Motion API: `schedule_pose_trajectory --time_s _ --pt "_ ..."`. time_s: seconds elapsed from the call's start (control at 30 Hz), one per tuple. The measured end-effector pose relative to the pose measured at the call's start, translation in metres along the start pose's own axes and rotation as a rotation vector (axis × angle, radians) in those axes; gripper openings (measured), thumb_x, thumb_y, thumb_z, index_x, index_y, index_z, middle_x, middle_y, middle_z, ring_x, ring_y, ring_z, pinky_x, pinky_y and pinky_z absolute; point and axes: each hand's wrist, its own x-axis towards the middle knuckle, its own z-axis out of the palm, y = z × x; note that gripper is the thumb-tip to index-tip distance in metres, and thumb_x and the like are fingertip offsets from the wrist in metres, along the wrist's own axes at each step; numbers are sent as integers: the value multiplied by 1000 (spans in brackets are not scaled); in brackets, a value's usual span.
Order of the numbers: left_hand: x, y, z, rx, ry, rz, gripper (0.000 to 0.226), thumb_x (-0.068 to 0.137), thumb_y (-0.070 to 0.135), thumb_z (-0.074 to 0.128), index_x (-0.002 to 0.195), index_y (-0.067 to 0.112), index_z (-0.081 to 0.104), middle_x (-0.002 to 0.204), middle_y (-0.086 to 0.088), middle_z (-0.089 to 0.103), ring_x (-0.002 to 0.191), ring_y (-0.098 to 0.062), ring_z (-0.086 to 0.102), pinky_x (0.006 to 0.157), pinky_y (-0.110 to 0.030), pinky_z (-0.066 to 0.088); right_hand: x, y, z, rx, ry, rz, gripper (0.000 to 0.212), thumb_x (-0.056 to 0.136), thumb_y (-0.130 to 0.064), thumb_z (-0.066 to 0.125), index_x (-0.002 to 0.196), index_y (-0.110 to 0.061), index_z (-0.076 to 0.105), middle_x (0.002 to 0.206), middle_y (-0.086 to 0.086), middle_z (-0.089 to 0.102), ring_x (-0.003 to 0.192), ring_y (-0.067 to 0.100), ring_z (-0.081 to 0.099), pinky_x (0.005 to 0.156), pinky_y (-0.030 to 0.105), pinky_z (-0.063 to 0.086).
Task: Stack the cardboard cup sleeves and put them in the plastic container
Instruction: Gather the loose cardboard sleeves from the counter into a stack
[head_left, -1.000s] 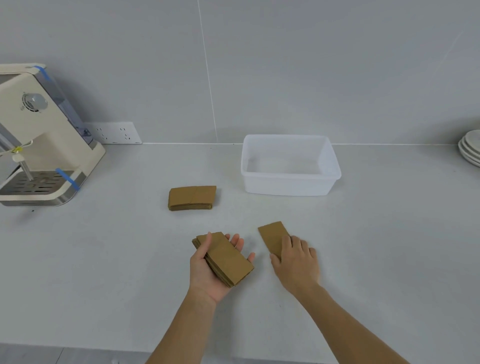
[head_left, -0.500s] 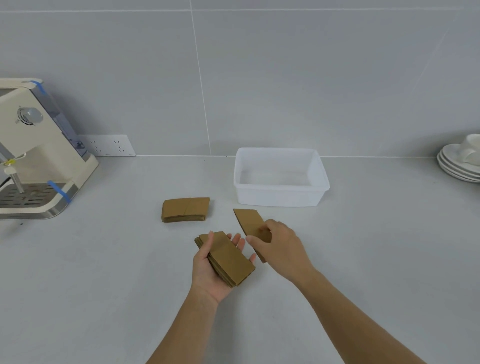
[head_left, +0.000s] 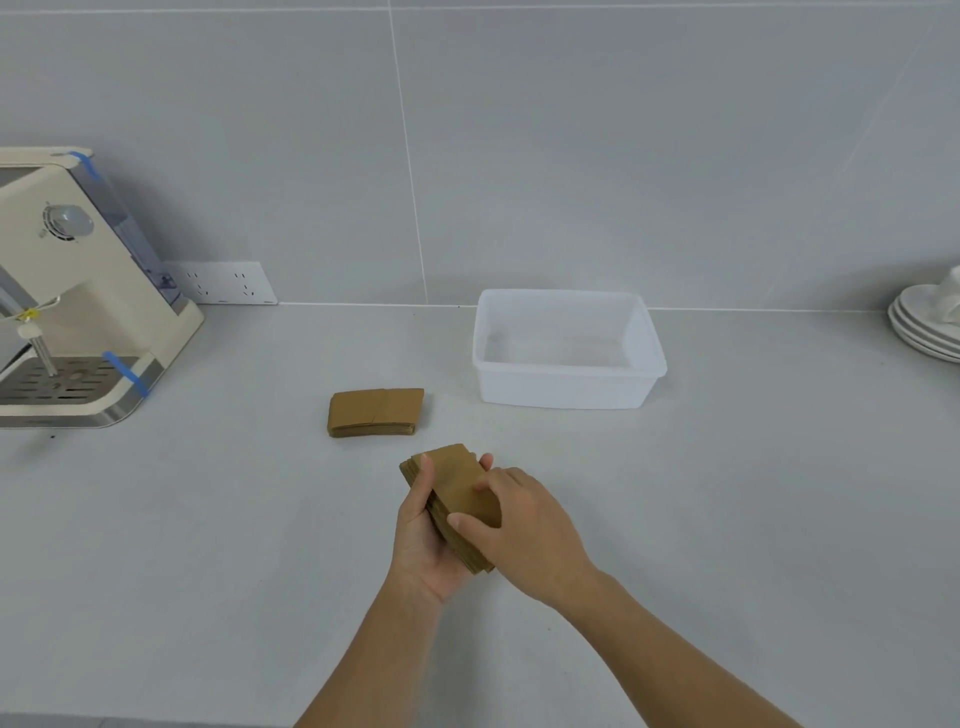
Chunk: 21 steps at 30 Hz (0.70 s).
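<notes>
My left hand (head_left: 423, 540) is palm up and holds a stack of flat brown cardboard cup sleeves (head_left: 457, 486) above the white counter. My right hand (head_left: 524, 525) rests on top of that stack, fingers and thumb pressing the top sleeve onto it. A second stack of brown sleeves (head_left: 376, 413) lies flat on the counter, farther back and to the left. The translucent white plastic container (head_left: 569, 387) stands behind and to the right of my hands; nothing shows inside it.
A cream coffee machine (head_left: 78, 312) stands at the far left by a wall socket (head_left: 223, 283). White saucers (head_left: 927, 325) are stacked at the right edge. The grey tiled wall runs along the back.
My right hand lifted a single sleeve off the counter, carried it left and laid it on the stack in my left hand. The view tilted upward.
</notes>
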Motion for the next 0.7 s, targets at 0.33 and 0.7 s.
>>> schedule_pose_trajectory --time_s 0.33,0.7 --pt "5 -4 -3 65 42 -21 59 70 49 65 119 16 58 120 -1 62 109 -26 60 86 -43 51 -3 15 4 -116 -33 -106 46 86 -49 49 121 -19 52 127 -3 51 116 16 44 100 27 29" --pt "4 -7 7 156 -81 -164 48 54 28 86 94 9 69 85 -11 66 76 -25 64 66 -38 50 23 38 -54 153 -7 -100 23 86 -32 61 105 -21 67 97 -8 59 83 7 53 70 11 38"
